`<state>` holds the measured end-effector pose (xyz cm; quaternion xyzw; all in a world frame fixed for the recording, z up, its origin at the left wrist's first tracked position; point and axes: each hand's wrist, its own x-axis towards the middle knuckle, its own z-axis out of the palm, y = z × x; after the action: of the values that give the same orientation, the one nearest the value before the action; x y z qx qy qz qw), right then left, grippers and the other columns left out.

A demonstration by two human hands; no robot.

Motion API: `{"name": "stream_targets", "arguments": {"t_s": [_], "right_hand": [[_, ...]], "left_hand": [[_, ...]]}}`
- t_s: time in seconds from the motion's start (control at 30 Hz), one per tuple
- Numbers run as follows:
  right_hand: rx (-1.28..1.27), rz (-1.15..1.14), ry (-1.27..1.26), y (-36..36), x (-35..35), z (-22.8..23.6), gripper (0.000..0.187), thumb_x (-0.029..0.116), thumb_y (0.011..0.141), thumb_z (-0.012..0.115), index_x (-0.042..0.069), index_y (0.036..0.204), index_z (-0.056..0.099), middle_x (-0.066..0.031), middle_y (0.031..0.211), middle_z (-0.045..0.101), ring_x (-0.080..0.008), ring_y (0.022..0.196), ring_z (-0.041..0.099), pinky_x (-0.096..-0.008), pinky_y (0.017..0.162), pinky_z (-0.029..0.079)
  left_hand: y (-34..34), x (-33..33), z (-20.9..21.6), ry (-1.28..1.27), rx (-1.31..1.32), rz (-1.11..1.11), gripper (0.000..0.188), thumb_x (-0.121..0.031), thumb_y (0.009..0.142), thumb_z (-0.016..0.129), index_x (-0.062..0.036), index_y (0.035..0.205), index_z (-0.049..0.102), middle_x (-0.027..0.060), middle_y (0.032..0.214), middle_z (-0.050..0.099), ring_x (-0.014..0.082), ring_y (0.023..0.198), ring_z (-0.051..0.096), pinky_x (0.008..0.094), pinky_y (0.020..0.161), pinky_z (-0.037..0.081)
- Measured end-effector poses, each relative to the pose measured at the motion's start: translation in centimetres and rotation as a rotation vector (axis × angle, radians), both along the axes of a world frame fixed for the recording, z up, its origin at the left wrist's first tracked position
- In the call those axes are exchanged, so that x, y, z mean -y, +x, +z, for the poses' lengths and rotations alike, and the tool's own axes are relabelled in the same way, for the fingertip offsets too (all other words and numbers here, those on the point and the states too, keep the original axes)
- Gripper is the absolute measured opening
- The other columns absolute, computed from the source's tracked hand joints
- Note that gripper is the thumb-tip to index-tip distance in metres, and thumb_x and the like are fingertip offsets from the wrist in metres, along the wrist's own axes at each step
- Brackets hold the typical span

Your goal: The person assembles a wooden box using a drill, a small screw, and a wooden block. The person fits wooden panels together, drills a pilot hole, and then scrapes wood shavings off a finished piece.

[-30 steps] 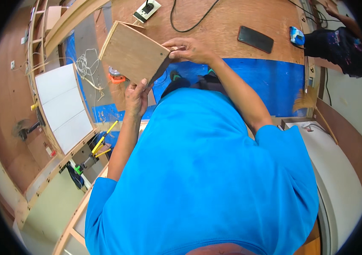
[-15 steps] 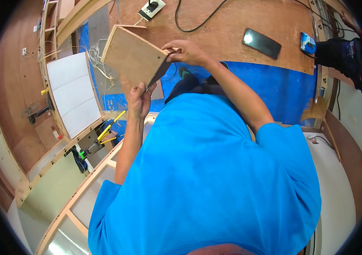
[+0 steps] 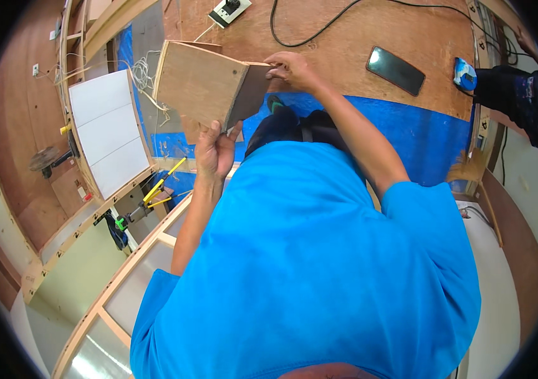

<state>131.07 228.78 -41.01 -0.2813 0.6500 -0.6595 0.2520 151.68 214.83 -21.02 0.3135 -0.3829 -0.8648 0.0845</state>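
A small plywood box (image 3: pixel 198 83) is tilted in front of me above the brown board. Its broad light face and a darker side panel (image 3: pixel 249 93) are turned toward me. My left hand (image 3: pixel 216 150) pinches the box's bottom corner between thumb and fingers. At the far right corner, my right hand (image 3: pixel 294 71) has its fingers closed round the edge of the dark panel. Part of these fingers is hidden behind that edge, and the inside of the box does not show.
On the brown wooden board (image 3: pixel 338 57) lie a phone (image 3: pixel 396 70), a black cable (image 3: pixel 307 43) and a power outlet block (image 3: pixel 226 12). Blue sheeting (image 3: pixel 408 136) lies below it. A white panel (image 3: pixel 108 132) and a coil of white wire (image 3: pixel 143 74) are at left. Another person's dark sleeve (image 3: pixel 512 91) reaches in at right.
The box has turned so that more of its dark side panel shows. My right hand has moved right with its corner, while my left hand keeps the bottom corner, slightly further right.
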Motion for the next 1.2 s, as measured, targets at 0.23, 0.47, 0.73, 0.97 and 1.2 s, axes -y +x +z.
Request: {"name": "stream_targets", "arguments": {"t_s": [0.23, 0.47, 0.73, 0.97, 1.2], "right_hand": [[-0.169, 0.013, 0.159, -1.6, -2.2, 1.9, 0.037, 0.018, 0.086, 0.079, 0.006, 0.120, 0.071, -0.0132, 0.116, 0.071, -0.0263, 0.108, 0.069, -0.0392, 0.091, 0.055], [-0.076, 0.075, -0.228, -0.7, -2.7, 7.3, 0.053, 0.030, 0.085, 0.083, 0.011, 0.133, 0.067, -0.0106, 0.136, 0.066, -0.0255, 0.124, 0.061, -0.0383, 0.102, 0.051], [0.553, 0.253, -0.275, 0.1, -2.0, 9.0, 0.051, 0.020, 0.088, 0.081, 0.011, 0.136, 0.066, -0.0060, 0.131, 0.068, -0.0178, 0.123, 0.060, -0.0342, 0.103, 0.050], [0.214, 0.183, -0.186, -3.1, -2.5, 9.3, 0.040, 0.015, 0.098, 0.070, 0.007, 0.137, 0.065, -0.0026, 0.130, 0.068, -0.0136, 0.117, 0.061, -0.0316, 0.103, 0.049], [0.178, 0.165, -0.052, -3.8, -2.6, 8.6, 0.045, 0.021, 0.095, 0.073, 0.007, 0.137, 0.065, -0.0084, 0.127, 0.071, -0.0175, 0.118, 0.064, -0.0327, 0.102, 0.051]], "left_hand": [[-0.4, -1.4, -1.6, -0.012, 0.066, -0.097, 0.043, -0.015, 0.094, 0.075, -0.0056, 0.132, 0.059, 0.0083, 0.136, 0.064, 0.0241, 0.127, 0.059, 0.0503, 0.110, 0.044], [-0.7, -0.7, -0.9, -0.130, 0.158, -0.209, 0.054, -0.023, 0.088, 0.083, -0.0026, 0.132, 0.058, 0.0082, 0.128, 0.066, 0.0225, 0.119, 0.061, 0.0455, 0.105, 0.046], [0.2, 1.5, -2.3, -0.318, 0.225, -0.334, 0.047, -0.031, 0.089, 0.082, 0.0012, 0.119, 0.063, 0.0096, 0.107, 0.070, 0.0187, 0.094, 0.065, 0.0335, 0.087, 0.051], [-2.3, -1.8, -0.8, -0.049, 0.084, -0.240, 0.033, -0.021, 0.098, 0.070, 0.0028, 0.120, 0.063, 0.0144, 0.112, 0.071, 0.0241, 0.097, 0.069, 0.0394, 0.085, 0.057], [-0.4, 1.7, -5.2, -0.135, 0.018, -0.322, 0.042, -0.025, 0.094, 0.076, 0.0002, 0.125, 0.061, 0.0157, 0.113, 0.071, 0.0252, 0.101, 0.069, 0.0385, 0.082, 0.054]]}}
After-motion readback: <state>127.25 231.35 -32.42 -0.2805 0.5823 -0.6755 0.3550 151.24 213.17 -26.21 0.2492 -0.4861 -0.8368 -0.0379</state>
